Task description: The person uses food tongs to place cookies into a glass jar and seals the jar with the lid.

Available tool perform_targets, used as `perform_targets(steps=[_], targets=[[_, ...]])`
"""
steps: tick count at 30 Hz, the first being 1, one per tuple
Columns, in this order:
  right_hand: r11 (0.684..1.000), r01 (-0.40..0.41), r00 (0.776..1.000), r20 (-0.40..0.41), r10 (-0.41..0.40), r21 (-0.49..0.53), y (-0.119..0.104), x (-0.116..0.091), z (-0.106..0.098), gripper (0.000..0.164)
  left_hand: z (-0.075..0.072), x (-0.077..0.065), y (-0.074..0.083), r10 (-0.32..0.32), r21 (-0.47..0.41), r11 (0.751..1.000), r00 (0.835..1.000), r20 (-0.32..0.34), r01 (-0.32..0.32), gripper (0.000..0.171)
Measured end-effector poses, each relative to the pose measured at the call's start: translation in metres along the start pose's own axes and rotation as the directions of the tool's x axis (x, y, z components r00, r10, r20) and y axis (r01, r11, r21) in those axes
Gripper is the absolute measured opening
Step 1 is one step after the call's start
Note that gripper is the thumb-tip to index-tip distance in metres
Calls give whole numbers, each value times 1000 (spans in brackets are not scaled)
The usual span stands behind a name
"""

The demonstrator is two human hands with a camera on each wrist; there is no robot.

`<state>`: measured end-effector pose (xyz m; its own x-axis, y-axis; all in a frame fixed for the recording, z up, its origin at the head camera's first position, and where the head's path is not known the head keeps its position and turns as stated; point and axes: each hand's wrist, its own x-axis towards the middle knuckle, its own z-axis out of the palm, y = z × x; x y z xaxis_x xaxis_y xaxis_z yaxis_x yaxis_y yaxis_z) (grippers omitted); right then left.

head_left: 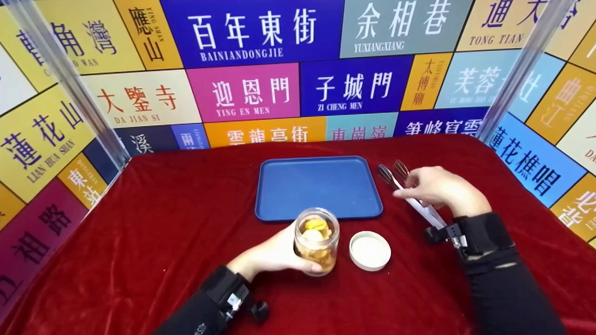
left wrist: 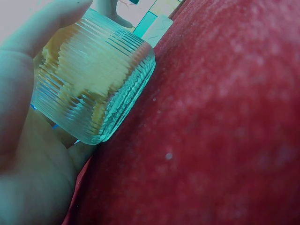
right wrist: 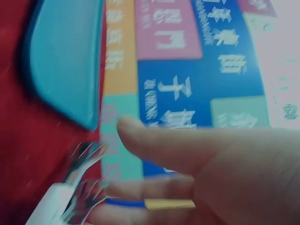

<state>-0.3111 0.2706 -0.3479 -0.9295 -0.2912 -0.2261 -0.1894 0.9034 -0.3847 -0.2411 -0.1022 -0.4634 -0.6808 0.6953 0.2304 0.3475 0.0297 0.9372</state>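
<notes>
My left hand [head_left: 274, 251] grips a clear glass jar [head_left: 317, 256] without a lid, thumb on the near side. Yellow and pale pieces, their kind unclear, fill part of it. In the left wrist view, fine vertical ribs show on the jar [left wrist: 93, 70]; whether its base touches the cloth I cannot tell. Over on the right, my right hand [head_left: 437, 188] hovers about a pair of tongs [head_left: 423, 211] with pale handles and dark-looking metal heads. The right wrist view shows its fingers loosely extended beside the tongs [right wrist: 52, 204], without a grip on them.
A blue rectangular tray [head_left: 319, 186] lies behind the jar. Right of the jar is a round whitish lid [head_left: 370, 251]. Dark red cloth [head_left: 153, 232] covers the table, and panels with Chinese place names [head_left: 242, 90] stand behind it.
</notes>
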Motion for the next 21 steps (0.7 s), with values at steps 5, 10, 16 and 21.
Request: perform_targets(steps=[5, 10, 16, 21], targets=[[953, 300, 947, 133, -293, -39, -37, -12, 13, 57, 0, -1, 0, -9, 7, 1000, 1000, -2, 9, 99], [900, 413, 898, 227, -376, -143, -77, -28, 33, 72, 2, 0, 2, -19, 14, 1000, 1000, -14, 20, 98], [899, 352, 922, 262, -285, -262, -98, -31, 54, 76, 2, -1, 2, -24, 5, 1000, 1000, -18, 24, 97], [902, 282, 938, 291, -188, -326, -100, -23, 68, 73, 1, -1, 1, -13, 1, 1000, 1000, -10, 13, 96]])
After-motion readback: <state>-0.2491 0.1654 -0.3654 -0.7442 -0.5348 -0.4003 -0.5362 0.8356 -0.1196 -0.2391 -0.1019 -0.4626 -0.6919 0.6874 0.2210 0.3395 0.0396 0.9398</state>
